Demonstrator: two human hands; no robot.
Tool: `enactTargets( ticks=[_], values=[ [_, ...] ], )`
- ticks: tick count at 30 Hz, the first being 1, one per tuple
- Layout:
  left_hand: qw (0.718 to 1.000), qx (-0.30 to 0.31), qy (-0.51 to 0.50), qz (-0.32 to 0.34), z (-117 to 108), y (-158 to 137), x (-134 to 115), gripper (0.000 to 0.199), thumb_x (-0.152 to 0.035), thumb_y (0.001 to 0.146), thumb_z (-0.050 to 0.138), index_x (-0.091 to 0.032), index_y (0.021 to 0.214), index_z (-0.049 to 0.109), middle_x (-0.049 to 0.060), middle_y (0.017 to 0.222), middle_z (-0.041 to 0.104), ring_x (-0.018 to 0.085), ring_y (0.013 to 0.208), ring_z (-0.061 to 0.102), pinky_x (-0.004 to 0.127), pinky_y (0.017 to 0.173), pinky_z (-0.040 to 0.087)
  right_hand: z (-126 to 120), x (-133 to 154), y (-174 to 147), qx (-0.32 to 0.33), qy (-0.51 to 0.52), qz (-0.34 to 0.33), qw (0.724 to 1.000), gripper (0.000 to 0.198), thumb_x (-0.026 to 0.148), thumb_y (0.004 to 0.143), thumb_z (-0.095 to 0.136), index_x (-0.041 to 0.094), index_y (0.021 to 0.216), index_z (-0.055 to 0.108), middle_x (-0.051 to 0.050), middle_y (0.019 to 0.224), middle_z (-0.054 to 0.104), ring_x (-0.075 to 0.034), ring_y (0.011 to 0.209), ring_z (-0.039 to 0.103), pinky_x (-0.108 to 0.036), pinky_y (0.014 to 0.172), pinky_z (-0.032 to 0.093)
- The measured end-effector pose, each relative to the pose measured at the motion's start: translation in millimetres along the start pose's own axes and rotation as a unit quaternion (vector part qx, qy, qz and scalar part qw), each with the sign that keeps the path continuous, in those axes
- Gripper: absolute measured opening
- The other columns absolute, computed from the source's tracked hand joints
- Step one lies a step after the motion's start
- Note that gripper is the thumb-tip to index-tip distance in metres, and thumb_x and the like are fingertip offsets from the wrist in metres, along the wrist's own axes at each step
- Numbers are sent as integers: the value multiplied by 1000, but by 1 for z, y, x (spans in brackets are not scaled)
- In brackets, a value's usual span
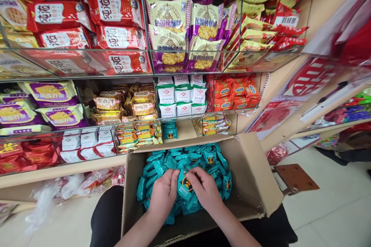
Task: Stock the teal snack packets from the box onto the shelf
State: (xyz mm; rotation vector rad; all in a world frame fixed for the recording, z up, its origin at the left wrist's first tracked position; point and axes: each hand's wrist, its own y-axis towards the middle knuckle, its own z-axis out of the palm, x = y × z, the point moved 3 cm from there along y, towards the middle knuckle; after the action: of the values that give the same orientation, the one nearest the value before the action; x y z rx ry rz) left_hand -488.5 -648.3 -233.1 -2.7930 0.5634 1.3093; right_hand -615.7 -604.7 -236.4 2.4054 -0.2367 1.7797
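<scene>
An open cardboard box (pixel 255 177) rests across my lap, holding a heap of small teal snack packets (pixel 214 156). Above the heap, my left hand (pixel 165 191) pinches the upper left edge of one teal snack packet (pixel 183 191) between thumb and fingers. My right hand (pixel 203 187) grips the same packet at its upper right side. Its front, with a dark round picture and pale lettering, faces me. The fingertips partly cover its top edge.
Ahead stand shelves with a clear front panel (pixel 185 61). They hold red biscuit packs (pixel 116 9), purple-and-cream biscuits (pixel 169 46) and white packets (pixel 183 95). In a lower compartment lie a few teal packets (pixel 170 131). A brown stool (pixel 297 177) stands on the floor at right.
</scene>
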Motion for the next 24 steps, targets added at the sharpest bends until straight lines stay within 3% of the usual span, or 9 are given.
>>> enactTargets(
  ticks=[2, 5, 7, 9, 11, 14, 19, 22, 24],
  values=[
    [1000, -22, 12, 9, 1, -3, 6, 33, -35, 86, 30, -19, 61, 44, -2, 52, 48, 10, 48, 47, 20, 49, 37, 6, -6, -5, 82, 72, 63, 992, 25, 41, 75, 52, 22, 90, 51, 2, 74, 54, -11, 50, 51, -22, 45, 45],
    [1000, 8, 9, 20, -5, -3, 10, 33, -34, 86, 31, -18, 60, 44, -3, 50, 46, 9, 46, 45, 19, 48, 37, 4, -5, -9, 150, 93, 111, 978, 31, 41, 73, 56, 23, 97, 48, 2, 80, 56, -10, 45, 53, -23, 40, 46],
    [997, 23, 23, 65, -21, 4, 5, 31, -31, 86, 32, -18, 62, 47, -3, 50, 48, 8, 46, 47, 19, 49, 38, -11, 8, -2, 125, 19, 45, 991, 29, 39, 73, 56, 22, 96, 51, 0, 84, 59, -14, 59, 59, -26, 52, 50],
    [988, -4, 67, 137, -47, 19, -2, 24, -28, 84, 36, -18, 73, 54, 0, 61, 57, 11, 58, 53, 20, 59, 42, -32, 28, 14, 60, -88, -68, 992, 28, 36, 76, 54, 22, 100, 52, -3, 92, 62, -19, 80, 60, -30, 71, 49],
    [969, -51, 146, 193, -75, 42, -4, 20, -28, 83, 39, -18, 80, 56, 5, 79, 62, 15, 78, 55, 27, 76, 41, -53, 49, 35, 4, -181, -168, 969, 26, 30, 81, 47, 22, 106, 50, -6, 102, 60, -21, 94, 55, -32, 83, 43],
    [955, -61, 245, 154, -101, 77, 12, 28, -33, 84, 34, -17, 78, 56, 7, 84, 62, 18, 83, 55, 29, 79, 38, -70, 65, 75, 8, -286, -234, 929, 28, 18, 83, 40, 20, 110, 48, -8, 112, 54, -20, 106, 47, -35, 91, 36],
    [971, 22, 236, -37, -99, 99, 47, 41, -47, 83, 24, -21, 70, 53, 1, 63, 61, 16, 63, 59, 22, 56, 38, -56, 35, 147, 176, -390, -91, 900, 28, 13, 76, 51, 21, 103, 54, -3, 100, 61, -18, 94, 55, -29, 81, 41],
    [970, 17, 236, -49, -94, 97, 50, 37, -47, 82, 27, -23, 71, 53, 0, 65, 62, 16, 63, 59, 21, 54, 37, -35, 9, 185, 206, -415, -39, 885, 26, 14, 72, 60, 18, 97, 57, -4, 99, 61, -19, 90, 56, -30, 79, 43],
    [971, 13, 233, -46, -93, 95, 50, 36, -44, 83, 27, -22, 72, 53, 1, 68, 63, 16, 65, 60, 22, 55, 37, -16, -7, 206, 224, -431, -11, 874, 19, 20, 76, 58, 15, 95, 57, -5, 97, 60, -17, 87, 57, -34, 77, 45]
  ],
)
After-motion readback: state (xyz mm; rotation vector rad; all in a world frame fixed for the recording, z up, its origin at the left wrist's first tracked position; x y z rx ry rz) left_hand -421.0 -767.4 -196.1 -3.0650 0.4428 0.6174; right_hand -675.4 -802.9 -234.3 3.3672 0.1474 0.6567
